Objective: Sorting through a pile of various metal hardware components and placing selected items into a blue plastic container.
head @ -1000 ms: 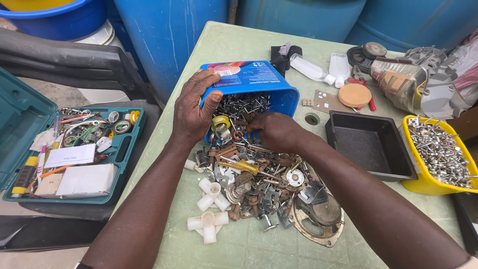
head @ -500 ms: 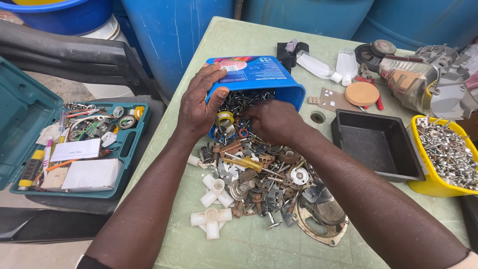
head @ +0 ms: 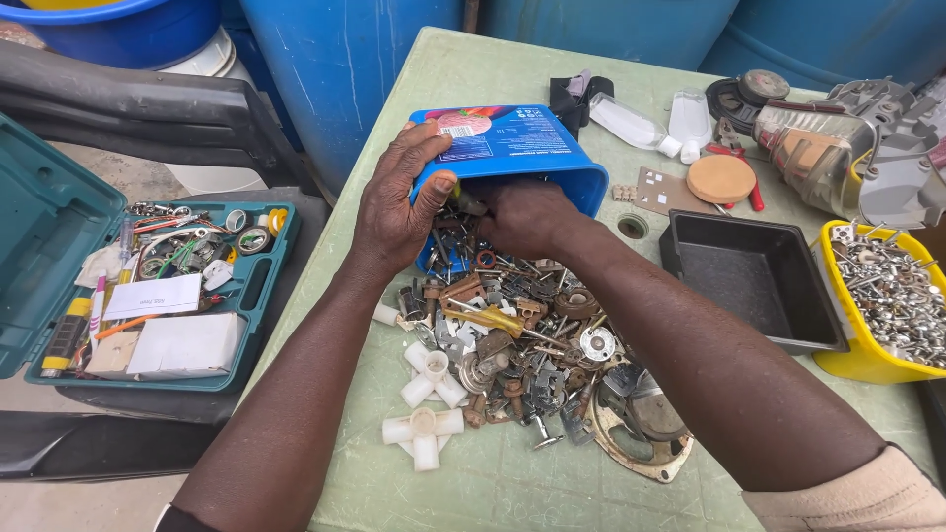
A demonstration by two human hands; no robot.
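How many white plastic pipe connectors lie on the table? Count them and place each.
3 clear: connector nearest the table edge, connector just above it, connector by the left forearm. The scrap pile may hide more.

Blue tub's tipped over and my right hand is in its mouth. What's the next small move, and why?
Probably rake the right hand back toward the pile of metal parts. The left hand holds the blue tub on its side, and hardware shows at its opening, so more likely remains inside.
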